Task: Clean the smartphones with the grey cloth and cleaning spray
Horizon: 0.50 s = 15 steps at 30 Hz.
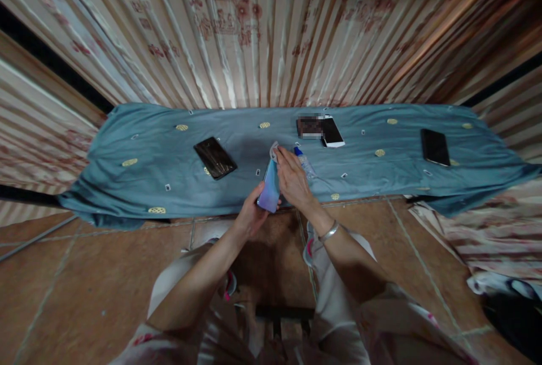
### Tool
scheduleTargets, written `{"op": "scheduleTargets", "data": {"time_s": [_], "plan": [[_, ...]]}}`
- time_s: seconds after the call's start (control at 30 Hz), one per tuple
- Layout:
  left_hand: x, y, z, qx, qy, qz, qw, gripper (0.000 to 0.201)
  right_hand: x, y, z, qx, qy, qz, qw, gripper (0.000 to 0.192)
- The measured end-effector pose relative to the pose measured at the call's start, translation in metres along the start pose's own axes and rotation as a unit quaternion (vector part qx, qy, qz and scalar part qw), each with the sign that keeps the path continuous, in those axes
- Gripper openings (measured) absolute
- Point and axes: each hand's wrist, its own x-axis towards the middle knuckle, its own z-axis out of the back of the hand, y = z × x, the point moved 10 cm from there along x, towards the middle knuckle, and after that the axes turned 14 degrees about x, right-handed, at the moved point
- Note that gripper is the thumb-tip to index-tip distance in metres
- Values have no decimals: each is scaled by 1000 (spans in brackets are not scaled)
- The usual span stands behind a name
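Note:
My left hand [250, 213] grips the lower end of a smartphone [270, 188] with a glossy blue-violet back, held upright over the near edge of a low table draped in teal cloth [148, 156]. My right hand [291, 177] lies against the phone's right side and pinches a small pale cloth or wipe [274, 150] at the phone's top. A silver bangle sits on my right wrist. A small clear bottle with a blue cap [304, 161] lies on the cloth just right of my right hand.
Three other phones lie on the cloth: a black one [215, 157] at left, a white-edged one [332, 131] at centre back beside a dark card-like thing [309, 126], and a black one [435, 147] at right. Patterned curtains hang behind. Brown tiled floor lies below.

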Motion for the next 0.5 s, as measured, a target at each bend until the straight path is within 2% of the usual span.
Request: {"op": "scheduleTargets", "data": {"time_s": [0.17,0.5], "plan": [[-1,-5,0,-8,-6,-7,1000,20,-1,0,-1,18,-6,-3,1000,51],[-3,-4,-4,13,17,5,1000,33,2,-17,6,90,-41,-47,994,42]]}}
